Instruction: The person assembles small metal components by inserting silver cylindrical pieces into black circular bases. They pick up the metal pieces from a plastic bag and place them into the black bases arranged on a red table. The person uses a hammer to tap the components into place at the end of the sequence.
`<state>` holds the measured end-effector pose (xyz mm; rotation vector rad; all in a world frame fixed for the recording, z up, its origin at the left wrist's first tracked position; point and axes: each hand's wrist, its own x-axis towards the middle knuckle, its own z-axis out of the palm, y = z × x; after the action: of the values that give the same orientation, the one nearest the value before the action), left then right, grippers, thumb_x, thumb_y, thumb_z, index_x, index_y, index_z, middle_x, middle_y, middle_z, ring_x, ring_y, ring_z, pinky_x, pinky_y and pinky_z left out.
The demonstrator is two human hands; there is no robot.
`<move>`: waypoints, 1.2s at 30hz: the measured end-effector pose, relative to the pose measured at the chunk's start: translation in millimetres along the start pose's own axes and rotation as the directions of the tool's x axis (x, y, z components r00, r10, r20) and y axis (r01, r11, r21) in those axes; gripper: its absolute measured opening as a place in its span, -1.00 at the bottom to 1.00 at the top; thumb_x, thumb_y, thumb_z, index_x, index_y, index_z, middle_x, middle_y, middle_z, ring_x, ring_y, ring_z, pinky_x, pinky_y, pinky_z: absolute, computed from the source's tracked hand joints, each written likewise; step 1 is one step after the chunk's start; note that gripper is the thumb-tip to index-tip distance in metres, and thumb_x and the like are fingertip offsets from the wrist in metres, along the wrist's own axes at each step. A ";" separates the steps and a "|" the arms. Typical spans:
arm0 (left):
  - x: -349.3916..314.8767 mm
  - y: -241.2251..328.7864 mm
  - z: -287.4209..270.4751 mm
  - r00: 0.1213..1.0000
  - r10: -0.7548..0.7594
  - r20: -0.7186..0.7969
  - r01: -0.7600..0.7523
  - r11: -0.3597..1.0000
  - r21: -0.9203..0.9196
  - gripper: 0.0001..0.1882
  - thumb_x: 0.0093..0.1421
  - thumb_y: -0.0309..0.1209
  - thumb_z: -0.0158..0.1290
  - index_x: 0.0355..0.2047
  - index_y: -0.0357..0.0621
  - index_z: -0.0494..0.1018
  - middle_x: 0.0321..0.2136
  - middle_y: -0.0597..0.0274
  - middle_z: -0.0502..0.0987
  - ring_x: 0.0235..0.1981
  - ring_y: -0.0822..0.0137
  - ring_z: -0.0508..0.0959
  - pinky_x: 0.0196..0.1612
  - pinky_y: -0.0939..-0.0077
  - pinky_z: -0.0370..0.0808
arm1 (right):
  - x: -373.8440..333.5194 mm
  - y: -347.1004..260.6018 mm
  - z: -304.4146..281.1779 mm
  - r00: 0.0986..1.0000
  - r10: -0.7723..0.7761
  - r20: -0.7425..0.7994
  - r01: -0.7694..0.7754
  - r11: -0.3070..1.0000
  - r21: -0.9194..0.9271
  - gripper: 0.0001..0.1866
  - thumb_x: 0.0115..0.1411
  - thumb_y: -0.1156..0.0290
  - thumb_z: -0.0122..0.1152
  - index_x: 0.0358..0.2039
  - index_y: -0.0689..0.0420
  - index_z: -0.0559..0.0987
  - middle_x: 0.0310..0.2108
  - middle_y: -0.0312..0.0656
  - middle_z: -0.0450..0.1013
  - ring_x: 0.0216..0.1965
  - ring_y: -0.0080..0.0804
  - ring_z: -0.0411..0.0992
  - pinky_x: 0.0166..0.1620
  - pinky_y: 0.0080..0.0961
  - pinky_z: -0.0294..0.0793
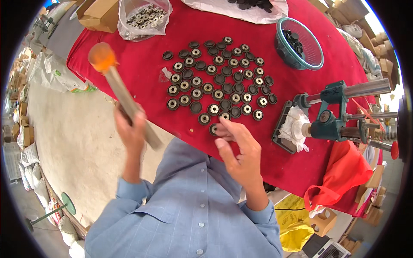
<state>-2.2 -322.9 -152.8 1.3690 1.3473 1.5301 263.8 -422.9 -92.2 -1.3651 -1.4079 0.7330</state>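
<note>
My left hand [130, 131] is closed round the handle of a mallet [122, 92] with an orange head, raised over the table's left edge. The mallet and hand are slightly blurred. My right hand [241, 150] reaches over the near edge of the red cloth, thumb and fingers apart. Its fingertips are at a black cap with a metal bearing [213, 129]; whether they touch it I cannot tell. Beyond spread several round black caps [196, 107], many with silver bearings [218, 94] seated in them.
A teal basket [319, 53] of black parts stands at the far right. Right of my right hand lies a green hand press [329, 115]. A plastic bag of metal bearings [146, 34] and a cardboard box [99, 16] sit at the far left. A red bag [344, 170] hangs near right.
</note>
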 end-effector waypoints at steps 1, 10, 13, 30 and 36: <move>-32.5 8.6 13.7 0.997 -0.027 0.069 0.031 0.998 -0.059 -0.35 0.27 -0.29 0.21 0.25 -0.35 0.23 -0.14 0.12 0.52 -0.21 0.41 0.52 -0.09 0.45 0.53 | 5.0 -5.3 6.9 0.999 -0.016 0.033 0.016 1.000 0.009 -0.44 0.23 0.57 0.36 0.27 0.26 0.51 0.02 0.05 0.59 -0.05 -0.17 0.65 0.03 -0.35 0.65; -81.3 35.5 64.0 0.628 0.461 0.627 -0.461 0.870 -0.177 -0.32 0.16 -0.41 0.43 0.23 -0.34 0.40 -0.06 -0.05 0.55 -0.14 0.22 0.63 -0.15 0.36 0.63 | -7.1 -16.6 -21.7 0.936 0.340 -0.090 -0.324 0.934 0.152 -0.32 0.38 0.56 0.02 0.51 0.21 0.22 0.00 -0.01 0.55 -0.17 -0.40 0.61 -0.08 -0.42 0.66; -49.4 28.7 49.3 0.775 0.407 0.483 -0.507 0.857 0.092 -0.47 0.08 -0.48 0.47 0.07 -0.25 0.57 -0.11 0.02 0.55 -0.21 0.25 0.63 -0.28 0.44 0.61 | -44.6 -18.7 -57.2 0.909 0.390 -0.147 -0.406 0.909 -0.093 -0.29 0.37 0.60 0.01 0.53 0.19 0.22 -0.08 -0.08 0.56 -0.26 -0.48 0.54 -0.24 -0.45 0.61; -43.2 2.0 75.0 0.777 0.301 0.553 -0.485 0.846 0.222 -0.51 -0.12 -0.34 0.54 -0.15 -0.08 0.63 -0.28 0.27 0.57 -0.35 0.23 0.49 -0.32 0.32 0.33 | -88.1 -35.6 -42.5 0.929 0.369 -0.014 -0.316 0.775 -0.547 -0.23 0.13 0.69 0.26 0.41 0.23 0.40 -0.26 0.05 0.52 -0.28 -0.07 0.56 -0.19 -0.32 0.58; -41.6 -1.1 69.5 0.811 0.277 0.516 -0.409 0.898 0.161 -0.49 -0.11 -0.41 0.54 -0.12 -0.12 0.63 -0.23 0.21 0.56 -0.31 0.20 0.52 -0.23 0.30 0.45 | -76.8 -47.8 -42.7 0.943 0.333 -0.005 -0.288 0.807 -0.515 -0.32 0.17 0.69 0.22 0.36 0.33 0.43 -0.20 0.06 0.55 -0.24 -0.15 0.57 -0.17 -0.35 0.57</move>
<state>73.8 -344.0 -171.0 2.1017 1.0411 1.1195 275.8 -514.3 -53.4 -2.0410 -1.5292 0.6531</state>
